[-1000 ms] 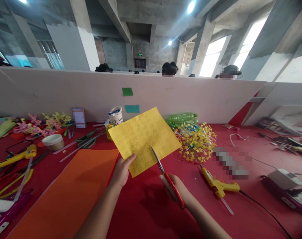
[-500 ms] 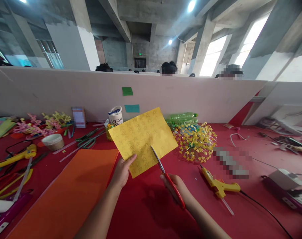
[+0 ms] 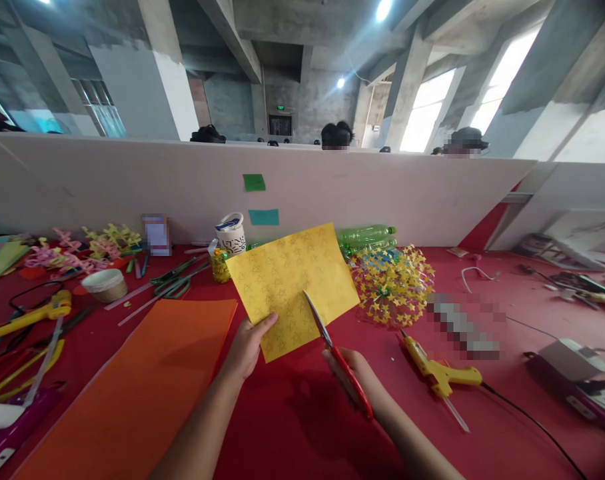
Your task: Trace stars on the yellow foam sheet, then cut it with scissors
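My left hand (image 3: 252,343) pinches the lower left edge of a yellow sheet of paper (image 3: 287,280), thumb on its face. Rows of star outlines are drawn across the sheet, which is held up tilted above the red table. In my right hand (image 3: 355,380) is a pair of scissors (image 3: 340,360) with red handles. Their blades point up and to the left, in front of the sheet's lower middle; whether they touch the paper I cannot tell. The fingers in the handle loops are partly hidden.
An orange sheet (image 3: 147,387) lies to the left. Right of the yellow paper stands a ball of yellow stars (image 3: 392,287), with green bottles (image 3: 367,237) behind. A yellow glue gun (image 3: 440,373) with a cord rests at right. A white partition (image 3: 332,187) closes off the back.
The yellow sheet has turned slightly and its upper edge has shifted to the right. Both hands and the scissors have stayed almost in place.
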{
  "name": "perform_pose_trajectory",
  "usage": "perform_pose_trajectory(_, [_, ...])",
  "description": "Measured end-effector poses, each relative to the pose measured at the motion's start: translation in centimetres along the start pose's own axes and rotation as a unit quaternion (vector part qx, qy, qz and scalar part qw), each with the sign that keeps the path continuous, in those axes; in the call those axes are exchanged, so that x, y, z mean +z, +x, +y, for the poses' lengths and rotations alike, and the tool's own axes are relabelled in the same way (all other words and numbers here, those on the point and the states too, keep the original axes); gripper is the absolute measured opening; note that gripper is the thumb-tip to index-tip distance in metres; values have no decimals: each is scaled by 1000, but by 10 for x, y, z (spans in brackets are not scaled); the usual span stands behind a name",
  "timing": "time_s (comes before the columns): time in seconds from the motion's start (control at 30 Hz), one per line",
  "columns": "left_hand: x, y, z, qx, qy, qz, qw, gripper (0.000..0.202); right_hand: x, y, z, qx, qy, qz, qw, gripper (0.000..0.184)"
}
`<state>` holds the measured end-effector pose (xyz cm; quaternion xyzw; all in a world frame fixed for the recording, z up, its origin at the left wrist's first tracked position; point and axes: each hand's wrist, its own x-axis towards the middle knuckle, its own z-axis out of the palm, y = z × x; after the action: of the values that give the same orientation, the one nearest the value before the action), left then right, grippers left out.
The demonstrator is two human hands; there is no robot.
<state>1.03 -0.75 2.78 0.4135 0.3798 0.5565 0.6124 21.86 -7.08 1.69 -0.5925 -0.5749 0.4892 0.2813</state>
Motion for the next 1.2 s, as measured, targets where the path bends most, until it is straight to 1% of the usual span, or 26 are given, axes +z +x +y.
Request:
perform_pose_trajectory(0.13, [0,0,-1,2,-3,-1,1000,42,2,-1,0,-3,11,5,1000,43])
perform_pose_trajectory(0.33, [-1,-1,-5,-45,-4,-33,998,41,2,-6,-7,-11,-5,19,1000,47])
perform_pose_trajectory(0.47, [-1,-1,-5,-41,-10,-34,999,42,1,-5,-9,-14,3,18,1000,46])
perform_pose_trajectory(0.63, [-1,-1,-6,-40,-12,-36,998,41,1,-2,-5,0,18,22,1000,44])
perform_pose_trajectory(0.8, [0,-1,-9,-42,-26,-44,998,42,4,-1,-1,-7,29,20,999,46])
perform_pose_trajectory(0.97, [0,-2,-15,-51,-15,-52,997,44,7,1,2,5,39,34,999,48])
perform_pose_trajectory(1.2, [1,-2,-16,-56,-18,-49,997,45,6,1,-1,9,63,28,998,47])
